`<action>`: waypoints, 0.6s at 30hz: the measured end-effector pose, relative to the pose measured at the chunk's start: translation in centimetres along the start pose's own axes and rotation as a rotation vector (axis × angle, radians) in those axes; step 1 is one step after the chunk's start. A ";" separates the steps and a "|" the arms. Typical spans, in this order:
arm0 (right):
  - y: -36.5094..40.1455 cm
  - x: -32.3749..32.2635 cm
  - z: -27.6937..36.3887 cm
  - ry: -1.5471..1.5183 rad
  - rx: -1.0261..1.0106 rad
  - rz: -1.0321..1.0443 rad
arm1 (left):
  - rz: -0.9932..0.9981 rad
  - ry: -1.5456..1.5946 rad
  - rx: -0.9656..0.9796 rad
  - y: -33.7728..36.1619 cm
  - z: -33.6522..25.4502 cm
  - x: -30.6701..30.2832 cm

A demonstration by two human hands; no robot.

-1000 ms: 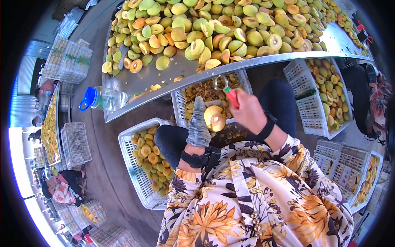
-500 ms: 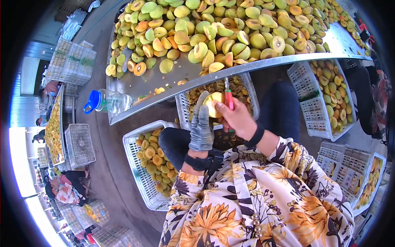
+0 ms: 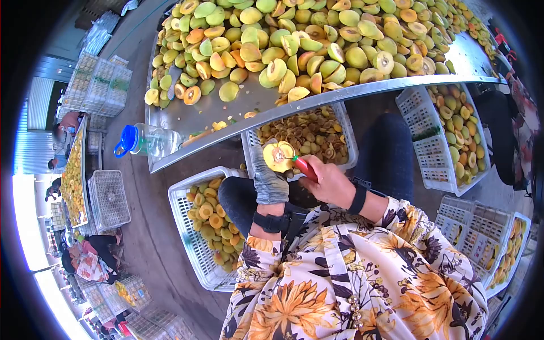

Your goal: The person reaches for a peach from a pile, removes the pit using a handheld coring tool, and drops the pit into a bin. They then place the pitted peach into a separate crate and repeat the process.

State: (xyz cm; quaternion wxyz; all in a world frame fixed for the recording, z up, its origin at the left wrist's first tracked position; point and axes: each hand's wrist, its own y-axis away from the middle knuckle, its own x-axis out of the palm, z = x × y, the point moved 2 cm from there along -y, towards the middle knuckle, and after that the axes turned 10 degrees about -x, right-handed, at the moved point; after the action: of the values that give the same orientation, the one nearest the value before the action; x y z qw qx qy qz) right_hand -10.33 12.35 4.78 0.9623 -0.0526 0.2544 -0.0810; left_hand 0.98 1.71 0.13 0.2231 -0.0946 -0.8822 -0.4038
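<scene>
A peach half (image 3: 280, 154) with its cut face turned up rests in the grey-gloved fingers of my left hand (image 3: 270, 184). My right hand (image 3: 333, 186) is closed around a red-handled pitting tool (image 3: 306, 169). The tool's thin metal tip reaches left into the middle of the cut face, at the stone. Below both hands stands a white crate (image 3: 352, 148) holding brown pits and scraps. Above them is the rim of a metal table (image 3: 249, 120) heaped with halved peaches (image 3: 317, 45).
A white crate of peach halves (image 3: 180, 212) sits left of my knee, and another crate (image 3: 433, 150) stands at the right. Near the table edge lies a blue-capped water bottle (image 3: 153, 140). Stacked crates (image 3: 96, 85) and other people (image 3: 93, 260) are farther left.
The peach half has turned so its cut face shows, and moved slightly down and left. My right hand has swung the tool from pointing upward to pointing left into the fruit.
</scene>
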 end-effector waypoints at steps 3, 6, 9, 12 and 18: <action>0.2 0.3 -0.5 -0.006 -0.002 -0.003 | 0.003 -0.072 0.174 -0.6 0.9 -0.1; 0.3 0.1 -0.7 -0.027 -0.002 0.010 | 0.088 -0.108 0.236 -0.2 1.1 0.7; 0.6 0.0 -0.8 -0.051 0.047 -0.029 | 0.135 -0.126 0.333 0.6 0.8 1.8; 0.8 -0.3 -0.7 -0.061 0.083 -0.012 | 0.178 -0.280 0.386 2.2 0.7 3.1; 1.4 -0.2 -0.4 -0.105 0.156 -0.015 | 0.231 -0.362 0.434 2.2 1.7 3.5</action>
State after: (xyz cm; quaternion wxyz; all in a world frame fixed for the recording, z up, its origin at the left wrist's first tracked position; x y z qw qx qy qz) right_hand -10.50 13.75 4.27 0.9748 0.0165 0.1962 -0.1051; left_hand -1.88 4.34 2.28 0.1216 -0.2147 -0.9567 -0.1544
